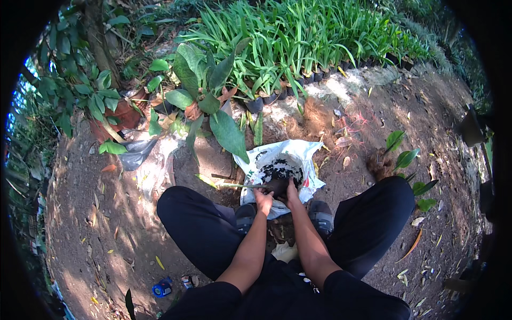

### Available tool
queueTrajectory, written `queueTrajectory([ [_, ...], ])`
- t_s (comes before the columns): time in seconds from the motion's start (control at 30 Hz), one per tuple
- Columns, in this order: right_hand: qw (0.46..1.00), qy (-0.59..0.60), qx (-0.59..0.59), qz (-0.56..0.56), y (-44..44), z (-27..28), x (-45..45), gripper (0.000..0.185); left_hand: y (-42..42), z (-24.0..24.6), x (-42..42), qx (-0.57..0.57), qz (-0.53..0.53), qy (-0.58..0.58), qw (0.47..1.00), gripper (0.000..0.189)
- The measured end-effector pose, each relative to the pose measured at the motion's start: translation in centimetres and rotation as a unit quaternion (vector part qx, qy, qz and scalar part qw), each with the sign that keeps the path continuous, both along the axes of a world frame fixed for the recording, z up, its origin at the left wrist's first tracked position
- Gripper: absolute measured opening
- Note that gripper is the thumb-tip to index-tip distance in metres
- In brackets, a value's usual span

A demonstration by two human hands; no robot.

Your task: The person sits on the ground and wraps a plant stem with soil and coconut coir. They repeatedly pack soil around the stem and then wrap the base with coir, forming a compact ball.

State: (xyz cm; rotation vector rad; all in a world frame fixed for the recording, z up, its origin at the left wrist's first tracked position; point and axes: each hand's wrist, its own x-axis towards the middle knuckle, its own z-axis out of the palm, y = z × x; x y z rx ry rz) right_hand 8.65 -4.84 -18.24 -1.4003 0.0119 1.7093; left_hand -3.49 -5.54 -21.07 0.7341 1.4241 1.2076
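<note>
Between my feet a white plastic sack (pixel 314 168) stands with its mouth rolled open, bearing print and holding black, crumbly potting material (pixel 280 169). Over its near side I hold a dark rounded plant base (pixel 277 186), tipped sideways; whether it is a root ball or a black grow bag cannot be told. A thin green stem (pixel 240 185) sticks out of it to the left. My left hand (pixel 264 201) grips the base at its stem end. On the opposite end, my right hand (pixel 292 193) wraps around it, its fingers partly hidden.
Broad-leaved plants (pixel 200 80) overhang the sack's left side. Behind are rows of strappy seedlings (pixel 280 44) in black bags. Brown fibre (pixel 314 116) lies beyond the sack; a leafy plant (pixel 404 158) is by my right knee. A blue cylindrical object (pixel 162 287) rests at lower left.
</note>
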Motion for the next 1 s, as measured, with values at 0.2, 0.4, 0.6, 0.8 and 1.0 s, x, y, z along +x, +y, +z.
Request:
queueTrajectory([
  [0.2, 0.997, -0.081, 0.017, 0.011, 0.2, 0.0, -0.8, 0.079, -0.4, 0.7, 0.0, -0.009, 0.035, -0.029, 0.999, 0.059],
  [0.4, 0.961, -0.258, 0.042, 0.087, -0.2, 1.3, -1.0, 0.087, -1.1, 0.7, -0.2, -0.047, 0.070, 0.024, 0.996, 0.040],
  [0.6, 0.923, -0.350, 0.043, 0.155, -0.4, 1.7, -0.8, 0.085, -1.4, 1.7, -0.6, -0.066, 0.092, 0.115, 0.987, 0.040],
  [0.8, 0.817, -0.475, 0.055, 0.322, 1.1, 5.8, 0.5, 0.060, -1.1, 5.9, 0.2, -0.114, 0.191, 0.287, 0.932, 0.056],
  [1.0, 0.871, -0.285, 0.231, 0.326, 4.7, 18.7, 5.9, 0.067, 2.3, 13.5, 1.8, 0.026, 0.153, 0.162, 0.975, 0.049],
])
